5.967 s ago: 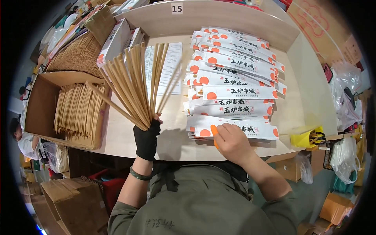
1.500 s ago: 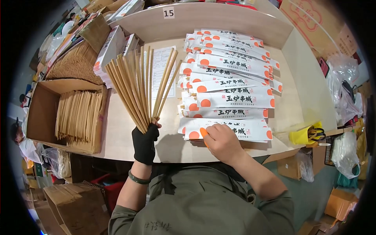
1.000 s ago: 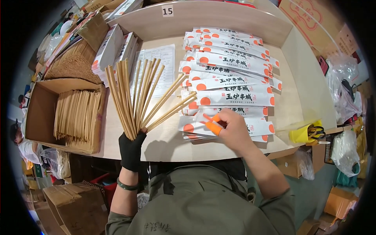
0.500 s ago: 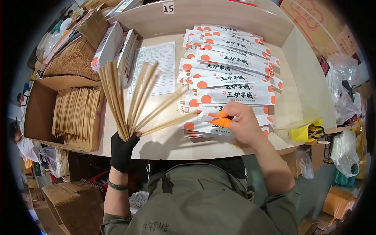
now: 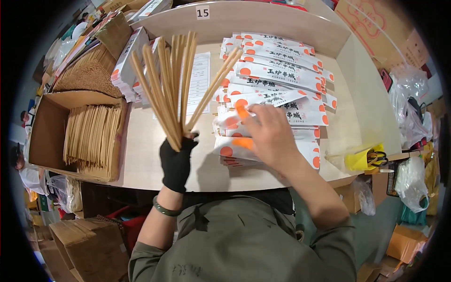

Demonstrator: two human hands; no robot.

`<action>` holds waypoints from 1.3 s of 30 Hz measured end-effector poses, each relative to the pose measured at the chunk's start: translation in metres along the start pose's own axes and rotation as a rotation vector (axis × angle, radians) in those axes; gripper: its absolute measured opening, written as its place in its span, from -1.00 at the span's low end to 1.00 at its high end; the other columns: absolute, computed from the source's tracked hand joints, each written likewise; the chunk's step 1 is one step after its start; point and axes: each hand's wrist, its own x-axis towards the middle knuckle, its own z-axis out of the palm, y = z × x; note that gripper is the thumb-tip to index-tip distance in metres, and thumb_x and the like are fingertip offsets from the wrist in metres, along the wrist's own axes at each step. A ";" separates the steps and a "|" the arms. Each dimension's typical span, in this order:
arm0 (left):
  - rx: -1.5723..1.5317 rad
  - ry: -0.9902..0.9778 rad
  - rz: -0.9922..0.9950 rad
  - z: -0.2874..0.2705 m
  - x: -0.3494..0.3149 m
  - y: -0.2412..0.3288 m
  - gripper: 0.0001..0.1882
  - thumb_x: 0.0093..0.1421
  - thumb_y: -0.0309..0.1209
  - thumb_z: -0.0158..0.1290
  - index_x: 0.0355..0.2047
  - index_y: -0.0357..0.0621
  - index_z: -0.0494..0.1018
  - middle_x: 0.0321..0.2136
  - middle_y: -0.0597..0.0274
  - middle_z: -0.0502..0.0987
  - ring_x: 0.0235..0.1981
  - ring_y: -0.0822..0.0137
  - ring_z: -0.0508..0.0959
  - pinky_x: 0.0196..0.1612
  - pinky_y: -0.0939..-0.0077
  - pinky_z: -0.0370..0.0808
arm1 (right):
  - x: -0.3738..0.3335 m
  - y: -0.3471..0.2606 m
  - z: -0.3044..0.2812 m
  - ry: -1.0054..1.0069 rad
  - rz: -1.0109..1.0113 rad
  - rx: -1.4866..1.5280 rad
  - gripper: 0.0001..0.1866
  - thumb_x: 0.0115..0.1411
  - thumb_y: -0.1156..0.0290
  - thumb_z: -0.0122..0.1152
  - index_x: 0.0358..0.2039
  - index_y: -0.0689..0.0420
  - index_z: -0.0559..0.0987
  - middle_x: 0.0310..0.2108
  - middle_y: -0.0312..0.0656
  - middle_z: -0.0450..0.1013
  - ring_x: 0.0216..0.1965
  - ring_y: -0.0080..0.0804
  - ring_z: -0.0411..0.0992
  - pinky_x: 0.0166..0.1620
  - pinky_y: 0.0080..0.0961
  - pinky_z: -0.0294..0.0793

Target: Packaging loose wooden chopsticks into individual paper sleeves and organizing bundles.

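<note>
Chopsticks (image 5: 174,84), a fanned bundle of pale wooden sticks, stand upright in my left hand (image 5: 177,160), which wears a black glove and is closed tight round their lower ends just above the front of the worktop (image 5: 155,155). I judge them light and stiff but smooth, so they can slip past one another; the fan is loose at the top and only the pinch at the base keeps them together. Holding low and firm seems right, with single sticks drawn from the splayed tips.

My right hand (image 5: 265,136) lies flat and open on the sleeves (image 5: 277,94), its fingers, two with orange caps, spread over the white paper wrappers with orange dots; it grips nothing that I can see. Those sleeves lie in an overlapping stack to the right of the bundle. I take them as thin, soft, easily creased paper, best lifted by one end. A cardboard box (image 5: 51,127) of more sticks sits at the left.
</note>
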 end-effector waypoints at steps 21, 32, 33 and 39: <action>0.342 0.124 -0.120 -0.079 -0.019 -0.004 -0.86 0.16 -0.41 0.15 -0.40 -0.20 0.45 -0.65 0.49 0.34 -0.67 0.66 0.25 -0.60 0.73 0.14 | -0.042 0.002 -0.004 -0.163 0.807 0.731 -0.82 -0.01 0.49 0.36 -0.55 0.22 0.48 -0.53 -0.31 0.35 -0.49 -0.57 0.28 -0.42 -0.61 0.26; 0.066 -0.242 -0.028 -0.030 -0.015 0.008 -0.70 0.24 -0.28 0.08 -0.20 -0.32 0.46 -0.18 0.05 0.55 -0.16 0.34 0.52 -0.08 0.44 0.45 | -0.013 -0.030 0.015 -0.201 -0.077 0.362 -0.77 -0.04 0.32 0.31 -0.37 0.14 0.58 -0.51 -0.17 0.41 -0.47 -0.22 0.39 -0.40 -0.41 0.40; -0.127 -0.236 -0.103 -0.002 -0.019 0.011 -0.67 0.26 -0.26 0.04 -0.15 -0.31 0.43 -0.11 0.03 0.51 -0.09 0.32 0.49 -0.02 0.42 0.41 | -0.010 -0.029 0.021 -0.196 -0.077 0.358 -0.77 -0.04 0.32 0.31 -0.37 0.14 0.58 -0.51 -0.17 0.41 -0.47 -0.22 0.39 -0.40 -0.41 0.40; 0.110 -0.020 -0.267 -0.020 0.001 -0.001 -0.84 0.24 -0.36 0.02 -0.29 -0.19 0.38 -0.39 0.25 0.49 -0.45 0.49 0.48 -0.45 0.62 0.39 | -0.013 -0.008 0.007 -0.055 0.084 0.109 -0.88 -0.08 0.47 0.12 -0.48 0.20 0.47 -0.44 -0.15 0.32 -0.37 -0.28 0.33 -0.33 -0.42 0.33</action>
